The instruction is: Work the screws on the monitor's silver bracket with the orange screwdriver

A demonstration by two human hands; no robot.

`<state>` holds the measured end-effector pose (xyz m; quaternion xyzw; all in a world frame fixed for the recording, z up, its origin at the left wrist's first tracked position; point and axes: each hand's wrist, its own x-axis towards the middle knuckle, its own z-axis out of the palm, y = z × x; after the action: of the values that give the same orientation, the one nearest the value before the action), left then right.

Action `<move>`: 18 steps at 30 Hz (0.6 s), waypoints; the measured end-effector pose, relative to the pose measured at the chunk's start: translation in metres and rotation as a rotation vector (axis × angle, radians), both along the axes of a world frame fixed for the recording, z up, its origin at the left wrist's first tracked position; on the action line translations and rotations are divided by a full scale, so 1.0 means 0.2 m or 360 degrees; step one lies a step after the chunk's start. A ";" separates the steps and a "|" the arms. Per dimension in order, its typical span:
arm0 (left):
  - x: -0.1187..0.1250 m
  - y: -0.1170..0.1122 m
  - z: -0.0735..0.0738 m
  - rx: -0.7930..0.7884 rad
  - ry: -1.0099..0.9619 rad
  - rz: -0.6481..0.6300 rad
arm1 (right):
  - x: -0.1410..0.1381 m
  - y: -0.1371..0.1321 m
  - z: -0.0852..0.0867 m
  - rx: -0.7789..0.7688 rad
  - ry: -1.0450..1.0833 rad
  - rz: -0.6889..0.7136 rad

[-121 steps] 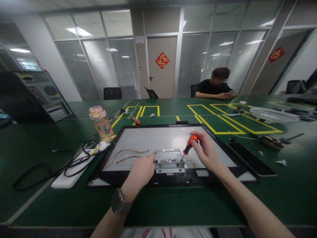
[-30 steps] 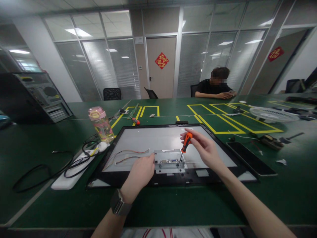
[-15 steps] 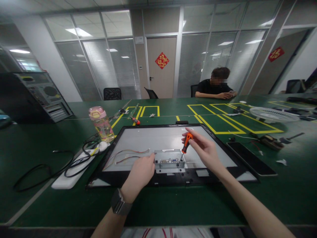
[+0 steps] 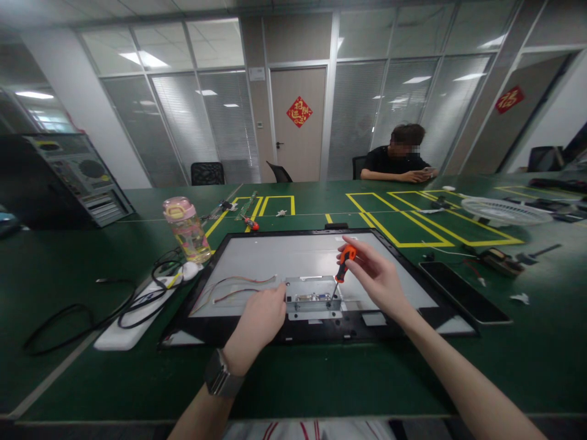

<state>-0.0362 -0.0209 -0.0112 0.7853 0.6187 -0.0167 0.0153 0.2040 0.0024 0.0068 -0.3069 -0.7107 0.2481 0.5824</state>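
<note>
A flat display panel (image 4: 275, 253) with a black frame lies on the table, its grey back facing up. On its lower middle sits a metal bracket (image 4: 316, 287) with a row of connector ports. My right hand (image 4: 378, 275) grips an orange-and-black screwdriver (image 4: 346, 261) by its handle. The screwdriver leans slightly, and its tip meets the bracket near the right end of the ports. My left hand (image 4: 263, 311) is closed at the bracket's left end, fingertips against it. Thin loose wires (image 4: 243, 287) lie on the panel beyond this hand.
Left of the panel stand a pink-lidded bottle (image 4: 188, 232) and a white power strip (image 4: 132, 318) with black cables. A black phone (image 4: 463, 293) lies at right. Farther back are another screwdriver (image 4: 251, 224), a computer tower (image 4: 77, 177) and a seated person (image 4: 397, 159).
Almost nothing differs. The screwdriver and my right hand have shifted very slightly; my left hand stays at the bracket.
</note>
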 end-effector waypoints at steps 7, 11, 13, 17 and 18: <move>0.00 0.00 -0.01 0.0045 -0.0013 -0.0027 | 0.01 0.01 0.00 0.0065 -0.0012 -0.0124; -0.01 0.00 -0.01 0.0036 -0.0015 -0.0032 | 0.03 0.00 0.01 0.0046 -0.0035 -0.0051; -0.01 0.00 -0.01 0.0034 -0.0016 -0.0036 | 0.04 0.00 0.01 -0.0014 -0.0001 0.0026; -0.01 0.00 -0.01 0.0048 -0.0010 -0.0034 | 0.02 0.00 0.01 -0.0053 0.0015 0.0026; -0.01 0.00 -0.01 0.0052 -0.0008 -0.0032 | 0.02 0.00 0.01 -0.0036 0.0009 0.0000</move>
<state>-0.0373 -0.0217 -0.0126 0.7917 0.6109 -0.0047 0.0039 0.2078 0.0017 0.0095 -0.3128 -0.7061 0.2571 0.5810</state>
